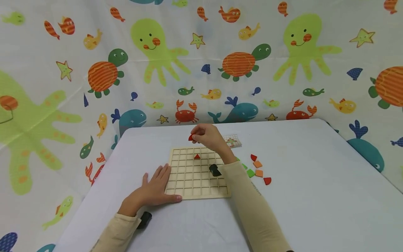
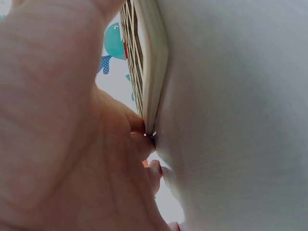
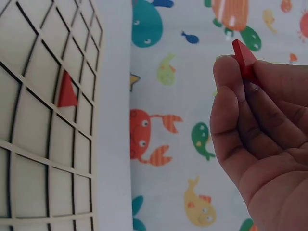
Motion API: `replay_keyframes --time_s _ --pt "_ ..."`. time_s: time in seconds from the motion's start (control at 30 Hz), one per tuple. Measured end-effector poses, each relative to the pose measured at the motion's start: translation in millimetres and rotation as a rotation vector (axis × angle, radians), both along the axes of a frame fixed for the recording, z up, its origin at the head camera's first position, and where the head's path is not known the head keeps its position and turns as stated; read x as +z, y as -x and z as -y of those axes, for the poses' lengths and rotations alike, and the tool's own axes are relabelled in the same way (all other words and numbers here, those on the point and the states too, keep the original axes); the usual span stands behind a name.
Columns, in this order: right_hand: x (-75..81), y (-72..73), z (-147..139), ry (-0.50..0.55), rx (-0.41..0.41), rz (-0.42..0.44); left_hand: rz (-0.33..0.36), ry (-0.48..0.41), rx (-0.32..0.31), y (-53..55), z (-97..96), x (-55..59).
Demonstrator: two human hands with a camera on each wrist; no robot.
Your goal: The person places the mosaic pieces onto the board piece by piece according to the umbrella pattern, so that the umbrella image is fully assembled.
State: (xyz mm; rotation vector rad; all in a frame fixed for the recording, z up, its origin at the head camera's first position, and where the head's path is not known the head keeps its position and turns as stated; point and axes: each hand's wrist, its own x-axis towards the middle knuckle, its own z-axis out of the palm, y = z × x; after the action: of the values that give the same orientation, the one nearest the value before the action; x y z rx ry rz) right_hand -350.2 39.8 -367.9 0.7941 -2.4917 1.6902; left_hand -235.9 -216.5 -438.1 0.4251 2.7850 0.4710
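Note:
A pale wooden grid board [image 1: 189, 180] lies on the white table, with a red triangle tile [image 1: 197, 156] in one of its upper cells. My left hand [image 1: 154, 189] rests flat against the board's left edge, fingers straight and thumb along the near corner; the left wrist view shows the palm beside the board's side [image 2: 156, 62]. Above the board's far edge, my right hand [image 1: 206, 136] pinches a red quarter-circle tile [image 1: 190, 137] between thumb and fingers. In the right wrist view that tile [image 3: 245, 60] is held clear of the board.
Right of the board lie loose tiles: red quarter circles [image 1: 267, 181], orange squares [image 1: 259, 173] and green pieces [image 1: 251, 173], some hidden by the right sleeve. Behind the right wrist lies a printed pattern card [image 1: 233, 140]. A sea-animal curtain [image 1: 195, 70] hangs behind the table.

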Motion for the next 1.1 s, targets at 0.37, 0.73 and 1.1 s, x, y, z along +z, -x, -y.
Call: replay_keyframes --time_s 0.37,0.73,1.1 --pt "-13.3 -2.1 16.1 -0.216 0.022 0.048 -0.016 -0.003 0.001 -1.5 2.8 1.8" --pt "-28.8 -1.4 26.2 -0.456 0.145 -0.043 -0.017 -0.021 -0.008 -2.3 1.8 0.8" --pt "-30.4 -5.1 30.2 -0.611 0.152 -0.069 -0.014 -0.017 -0.015 -1.5 0.4 0.8"
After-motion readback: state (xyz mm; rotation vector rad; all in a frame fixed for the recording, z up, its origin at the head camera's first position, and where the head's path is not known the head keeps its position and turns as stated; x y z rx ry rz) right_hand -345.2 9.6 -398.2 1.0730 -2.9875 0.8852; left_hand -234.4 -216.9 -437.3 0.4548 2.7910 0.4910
